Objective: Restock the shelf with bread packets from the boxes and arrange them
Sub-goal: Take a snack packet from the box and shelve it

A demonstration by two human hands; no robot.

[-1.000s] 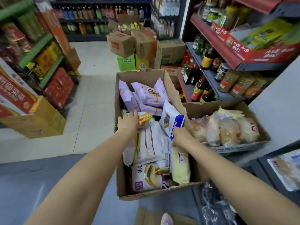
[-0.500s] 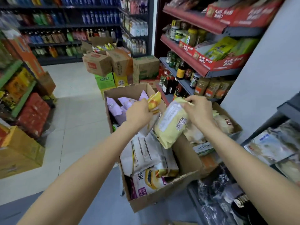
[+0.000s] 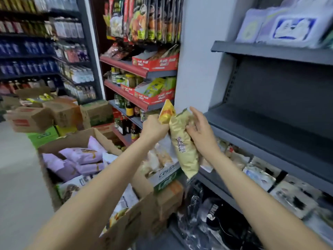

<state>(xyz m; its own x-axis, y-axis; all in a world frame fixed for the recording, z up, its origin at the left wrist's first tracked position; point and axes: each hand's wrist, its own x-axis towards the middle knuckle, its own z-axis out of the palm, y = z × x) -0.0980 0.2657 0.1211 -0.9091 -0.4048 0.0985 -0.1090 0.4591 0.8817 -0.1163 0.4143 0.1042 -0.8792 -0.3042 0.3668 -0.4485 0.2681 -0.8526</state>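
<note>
Held two bread bags mid-frame — left hand [image 3: 153, 128] gripping the orange bag [image 3: 166, 112], right hand [image 3: 200, 130] the yellow bag [image 3: 183, 150]. Grey shelf [image 3: 270, 127] at right bare — box [image 3: 84, 139] lower left full.

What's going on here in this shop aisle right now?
A person is restocking bread. The left hand grips an orange-yellow packet, and the right hand holds a pale yellow packet, both raised in front of a bare grey shelf. Neither packet is on the shelf yet. An open cardboard box below holds more packets.
</note>
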